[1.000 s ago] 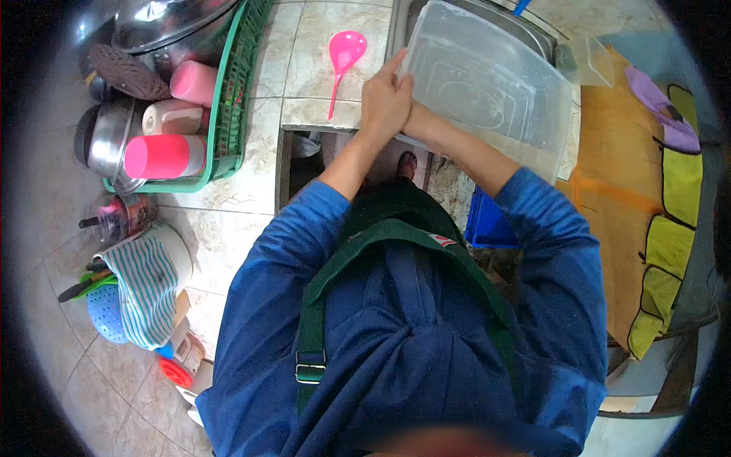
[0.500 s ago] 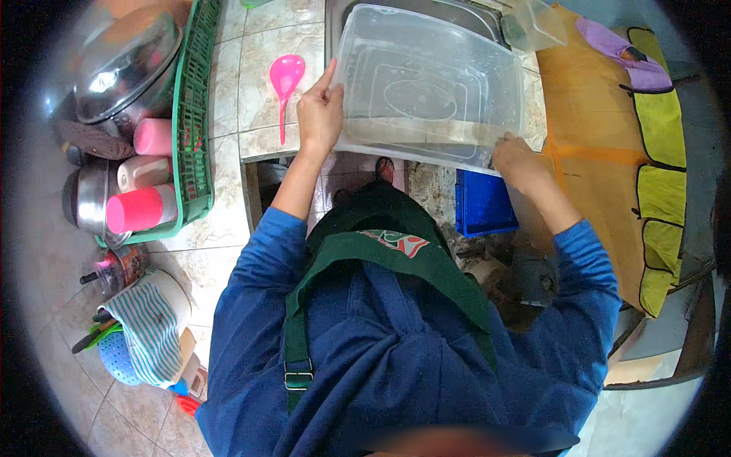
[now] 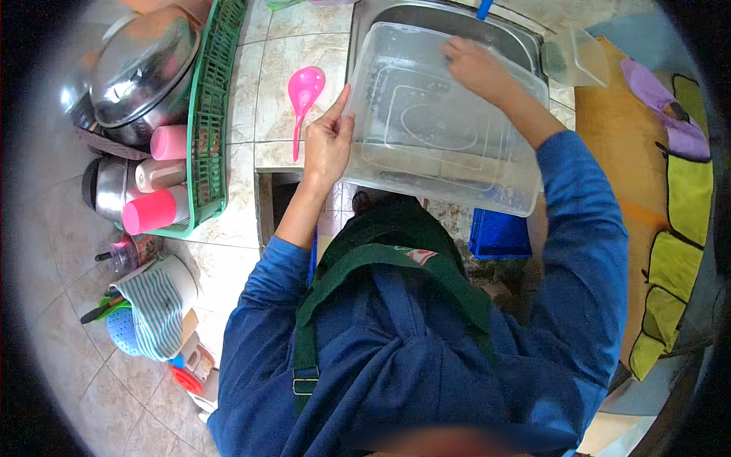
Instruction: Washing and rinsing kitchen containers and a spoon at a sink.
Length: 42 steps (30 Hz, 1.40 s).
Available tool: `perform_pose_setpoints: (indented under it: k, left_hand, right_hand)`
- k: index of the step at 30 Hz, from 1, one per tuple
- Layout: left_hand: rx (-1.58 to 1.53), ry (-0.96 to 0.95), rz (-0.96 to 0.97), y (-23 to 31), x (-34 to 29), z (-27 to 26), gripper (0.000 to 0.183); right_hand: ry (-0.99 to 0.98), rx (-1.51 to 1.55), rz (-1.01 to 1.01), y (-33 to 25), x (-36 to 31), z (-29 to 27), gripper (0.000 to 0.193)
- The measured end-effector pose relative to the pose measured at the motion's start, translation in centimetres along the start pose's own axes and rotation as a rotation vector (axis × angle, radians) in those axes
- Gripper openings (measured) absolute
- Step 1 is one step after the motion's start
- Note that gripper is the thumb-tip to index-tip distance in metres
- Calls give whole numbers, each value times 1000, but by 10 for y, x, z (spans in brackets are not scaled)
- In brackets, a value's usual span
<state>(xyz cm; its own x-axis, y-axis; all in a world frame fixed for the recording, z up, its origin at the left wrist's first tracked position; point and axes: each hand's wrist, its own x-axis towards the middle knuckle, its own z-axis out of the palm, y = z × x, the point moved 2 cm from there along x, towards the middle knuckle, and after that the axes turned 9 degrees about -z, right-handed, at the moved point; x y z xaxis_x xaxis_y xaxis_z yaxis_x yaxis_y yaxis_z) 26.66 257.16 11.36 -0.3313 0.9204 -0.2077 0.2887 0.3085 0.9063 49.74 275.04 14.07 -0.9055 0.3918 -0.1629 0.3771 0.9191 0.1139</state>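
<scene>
A large clear plastic box [image 3: 434,126] with wet-looking patches lies tilted across the front of the steel sink [image 3: 426,15], its near edge jutting past the counter. My left hand [image 3: 329,148] grips the box's left rim, thumb and forefinger pointing away from me. Over the far part of the box, my right hand [image 3: 480,70] has its fingers curled and pressed together near the far wall; whatever they might hold is hidden. To the left of my left hand, a pink ladle [image 3: 306,90] rests on the tiled counter.
A green basket [image 3: 207,129] of pots and pink cups stands at left, above a striped cloth [image 3: 158,305] draped on a white tub. Right of the sink is a small clear container [image 3: 575,57]; a tan board [image 3: 605,160] lies beyond. Below sits a blue crate [image 3: 499,232].
My right hand has left the box's near right corner and moved to its far side. My left hand keeps its hold on the left rim. The whole view has shifted slightly.
</scene>
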Motion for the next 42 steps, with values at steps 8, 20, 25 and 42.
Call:
perform_pose_setpoints:
  k: [8, 20, 25, 42]
  left_hand:
    - [-48, 48, -97, -6, 17, -9, 40]
    - [-91, 103, -67, -18, 8, -5, 38]
    - [-6, 82, -101, -16, 1, -25, 39]
    - [-13, 77, -51, -33, -2, -17, 39]
  right_hand:
    - [-50, 288, 126, -64, -23, 89, 49]
    - [-21, 603, 115, -113, 78, 69, 52]
    - [129, 655, -178, -138, -11, 90, 30]
    - [89, 692, -205, -188, 81, 83, 33]
